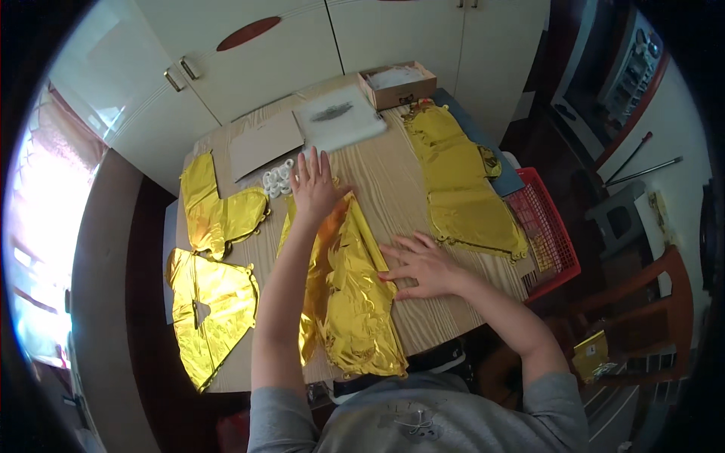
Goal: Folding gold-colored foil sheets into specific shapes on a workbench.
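We see a wooden table [393, 189] spread with flat gold foil balloons, the one under both hands being the gold foil balloon [351, 302] at the centre, running toward six o'clock. Our left hand [313, 185] lies flat with fingers spread open on its twelve o'clock end, and our right hand [419, 264], fingers also open and splayed, presses its three o'clock edge. Small white rings [278, 179] sit just beside the left hand at nine o'clock.
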A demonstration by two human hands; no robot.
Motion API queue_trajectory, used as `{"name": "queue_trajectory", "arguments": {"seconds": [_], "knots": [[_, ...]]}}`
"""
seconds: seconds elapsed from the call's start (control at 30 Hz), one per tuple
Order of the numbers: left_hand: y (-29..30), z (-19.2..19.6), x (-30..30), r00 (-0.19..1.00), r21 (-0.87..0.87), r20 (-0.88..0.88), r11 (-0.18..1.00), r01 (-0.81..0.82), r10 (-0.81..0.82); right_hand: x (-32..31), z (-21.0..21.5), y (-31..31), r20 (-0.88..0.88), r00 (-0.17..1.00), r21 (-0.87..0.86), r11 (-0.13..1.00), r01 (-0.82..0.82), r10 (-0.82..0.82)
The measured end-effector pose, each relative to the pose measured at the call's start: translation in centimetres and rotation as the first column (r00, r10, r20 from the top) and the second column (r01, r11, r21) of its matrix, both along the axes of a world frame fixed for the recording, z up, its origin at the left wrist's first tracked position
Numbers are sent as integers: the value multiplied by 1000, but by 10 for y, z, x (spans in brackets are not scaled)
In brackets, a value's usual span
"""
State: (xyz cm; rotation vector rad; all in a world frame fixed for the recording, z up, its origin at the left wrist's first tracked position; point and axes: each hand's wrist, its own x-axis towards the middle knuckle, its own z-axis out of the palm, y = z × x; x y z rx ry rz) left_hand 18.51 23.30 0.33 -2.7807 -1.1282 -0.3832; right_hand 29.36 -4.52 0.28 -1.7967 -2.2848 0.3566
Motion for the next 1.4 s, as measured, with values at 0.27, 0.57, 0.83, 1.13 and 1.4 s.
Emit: {"name": "queue_trajectory", "arguments": {"seconds": [0.27,0.57,0.83,1.13,1.4], "knots": [[-82,35,-167,953,-349,37,890,293,-299,7,-17,2,-287,956,119,988,95,-57],[-148,19,-205,952,-421,-66,873,245,-299,-8,-20,19,23,999,70,997,26,-28],[-150,16,-186,932,-350,-57,881,318,-359,-8,-21,14,10,999,121,992,31,-33],[-150,4,-171,922,-336,-22,872,356,-386,-8,-21,9,4,999,145,989,42,-43],[-145,3,-165,921,-358,0,860,363,-389,-10,-14,6,80,996,105,994,27,-35]]}}
